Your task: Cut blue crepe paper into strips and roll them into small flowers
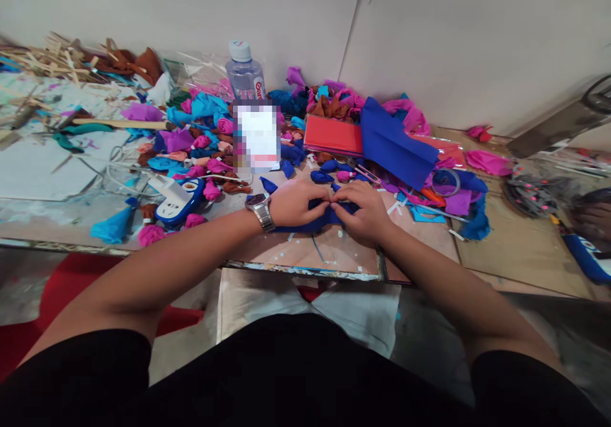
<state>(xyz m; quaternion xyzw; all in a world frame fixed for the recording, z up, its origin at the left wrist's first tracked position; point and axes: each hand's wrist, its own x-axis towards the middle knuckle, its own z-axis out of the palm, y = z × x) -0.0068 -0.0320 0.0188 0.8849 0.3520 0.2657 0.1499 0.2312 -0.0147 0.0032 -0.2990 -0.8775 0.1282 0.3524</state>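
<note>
My left hand (296,203), with a metal-band watch (261,212) on its wrist, pinches a strip of dark blue crepe paper (308,226) near the table's front edge. My right hand (360,209) grips the same strip, and the fingertips of both hands meet over it. Part of the strip is hidden under the fingers. Just beyond my hands lie small twisted blue paper pieces (322,176) and a pink paper bud (344,176). A larger dark blue paper sheet (398,146) lies farther back to the right, partly over a flat red pack (333,134).
A phone with a blurred screen (258,135) leans before a clear bottle (245,77). At left are a blue-and-white power strip (177,204), cables and wooden sticks (52,61). Tape (445,182) lies right, near cardboard (506,242). Crumpled colored paper heaps against the wall.
</note>
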